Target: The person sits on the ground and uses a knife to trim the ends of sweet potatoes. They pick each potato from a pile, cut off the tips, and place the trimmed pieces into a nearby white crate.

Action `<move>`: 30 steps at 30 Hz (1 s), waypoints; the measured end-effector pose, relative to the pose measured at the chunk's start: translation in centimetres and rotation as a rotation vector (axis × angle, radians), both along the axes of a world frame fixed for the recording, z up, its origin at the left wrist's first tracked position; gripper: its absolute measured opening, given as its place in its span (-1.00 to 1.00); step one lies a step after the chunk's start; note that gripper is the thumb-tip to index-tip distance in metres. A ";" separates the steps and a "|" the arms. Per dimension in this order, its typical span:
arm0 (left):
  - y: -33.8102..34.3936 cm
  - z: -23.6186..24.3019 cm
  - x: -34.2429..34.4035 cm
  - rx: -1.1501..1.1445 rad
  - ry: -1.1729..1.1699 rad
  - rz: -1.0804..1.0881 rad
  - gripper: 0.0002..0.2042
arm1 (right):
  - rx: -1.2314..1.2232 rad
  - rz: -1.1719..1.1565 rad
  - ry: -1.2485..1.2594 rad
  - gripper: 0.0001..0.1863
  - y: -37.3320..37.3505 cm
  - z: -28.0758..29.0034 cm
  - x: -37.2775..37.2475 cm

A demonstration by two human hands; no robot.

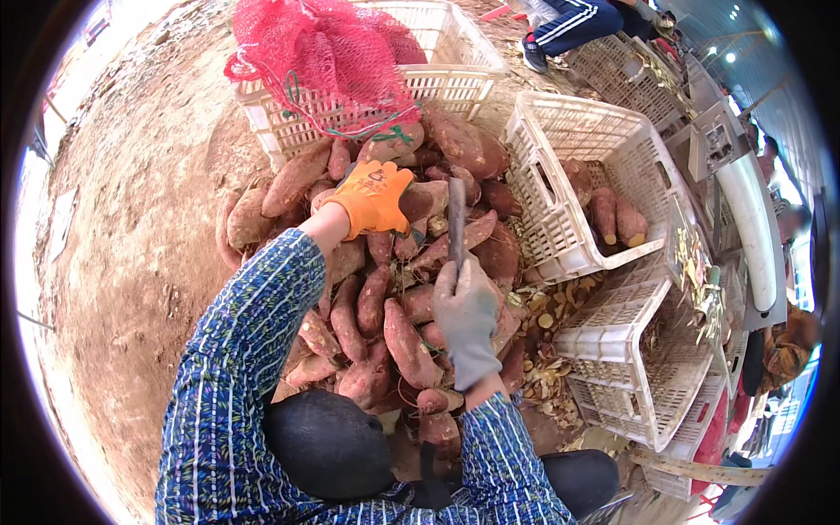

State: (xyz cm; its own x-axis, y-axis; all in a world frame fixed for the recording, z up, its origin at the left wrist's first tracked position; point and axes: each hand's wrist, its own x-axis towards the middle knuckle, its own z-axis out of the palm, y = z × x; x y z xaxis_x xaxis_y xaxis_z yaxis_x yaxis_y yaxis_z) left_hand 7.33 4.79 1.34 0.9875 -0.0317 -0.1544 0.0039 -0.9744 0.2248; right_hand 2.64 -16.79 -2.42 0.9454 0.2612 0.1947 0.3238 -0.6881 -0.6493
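Note:
A large heap of reddish-brown sweet potatoes [407,346] lies on the ground before me. My left hand [372,197], in an orange glove, reaches to the upper part of the heap. Its fingers and thumb close around the left end of a sweet potato [425,200]; the fingertips are partly hidden. In a grey glove, my right hand [468,315] grips a knife [456,219] by its handle. The long, dark blade points away from me, just right of the held sweet potato, and I cannot tell whether it touches it.
Red mesh bags [328,57] drape over a white plastic crate [455,83] beyond the heap. To the right, another crate [547,214] holds several sweet potatoes, and a tipped crate [604,341] lies nearer. Peelings [560,394] litter the ground. Another person's leg [573,26] shows at the top.

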 end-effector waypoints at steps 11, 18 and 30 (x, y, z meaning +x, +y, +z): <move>1.8 -0.2 2.4 -0.154 0.143 0.125 -0.23 | -0.091 0.037 0.156 -0.59 3.1 -0.1 1.0; 3.6 -1.8 2.9 -0.311 0.110 0.198 -0.03 | -0.117 0.044 0.130 -0.54 5.0 -0.4 1.8; 2.1 -2.2 1.3 -0.327 -0.008 0.343 -0.12 | -0.355 0.125 0.138 -0.65 6.1 -0.5 5.8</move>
